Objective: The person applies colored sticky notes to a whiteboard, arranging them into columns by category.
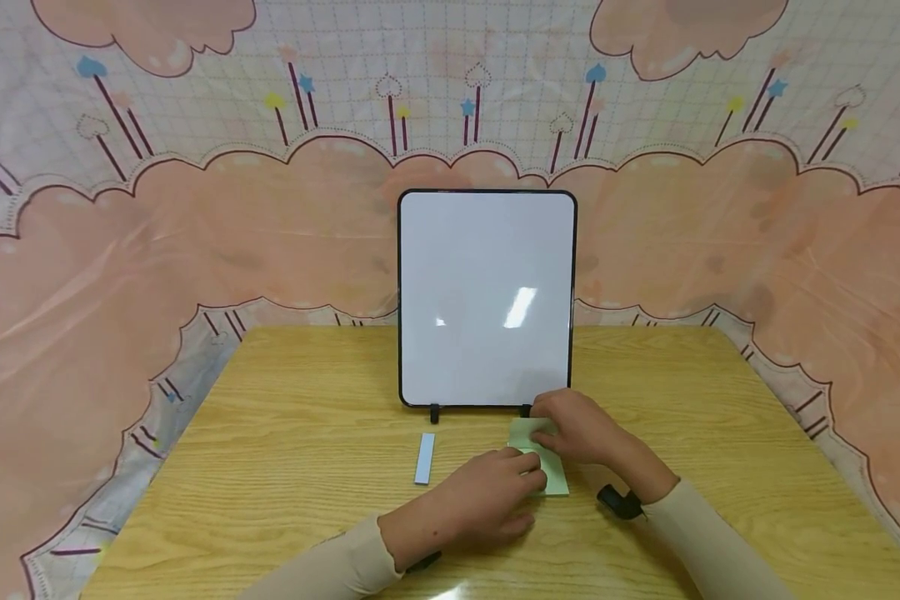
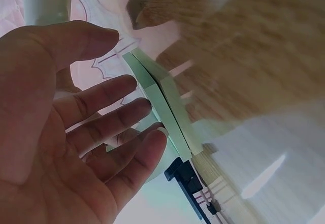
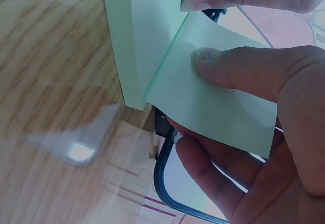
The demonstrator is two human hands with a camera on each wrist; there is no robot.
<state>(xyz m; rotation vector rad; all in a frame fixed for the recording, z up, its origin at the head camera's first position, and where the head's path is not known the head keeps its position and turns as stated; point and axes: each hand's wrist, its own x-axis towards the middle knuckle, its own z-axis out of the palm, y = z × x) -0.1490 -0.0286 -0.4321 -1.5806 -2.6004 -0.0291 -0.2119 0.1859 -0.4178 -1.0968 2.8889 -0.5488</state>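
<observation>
A pale green pad of sticky notes (image 1: 557,482) lies on the wooden table in front of a small whiteboard (image 1: 480,275). My right hand (image 1: 581,427) pinches its top sheet (image 3: 218,117) between thumb and fingers; the sheet bends up from the pad along a crease. Fingertips of my left hand (image 1: 491,497) rest at the pad's near part, the fingers only slightly bent. In the left wrist view the left thumb stands well apart from the fingers, and the pad (image 2: 162,115) shows edge-on beyond the fingertips.
A narrow pale blue strip (image 1: 424,458) lies on the table left of the hands. The whiteboard has a black frame and stands on small black feet (image 1: 434,413) just behind the pad. A cloud-patterned cloth (image 1: 300,225) hangs around the table (image 1: 307,375).
</observation>
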